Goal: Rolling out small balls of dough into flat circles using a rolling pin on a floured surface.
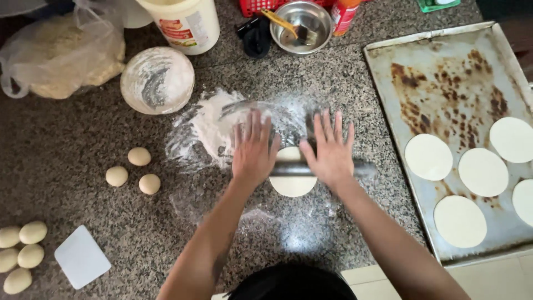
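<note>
Pressing down with both palms, the person rolled a dark rolling pin [292, 168] across a flat round of dough [292, 186] on the granite counter [66, 200]. The left hand [252, 149] lay flat on the pin's left part with fingers stretched forward and close together; the right hand [332, 150] lay on the right part with fingers spread, and neither hand curled around the pin. The dough round sat between the two hands, partly under the pin, just below a patch of scattered flour [208, 128]. Left of it lay three small dough balls [133, 169], and near the counter's left edge a cluster of larger dough balls [21, 255] beside a white scraper [82, 256]. A floury bowl [157, 79] stood above the flour patch, with a plastic bag [55, 50], a white tub [183, 22] and a metal bowl holding a brush [298, 25] behind it. On the right, a stained baking tray [444, 72] held rolled dough discs [459, 220].
</note>
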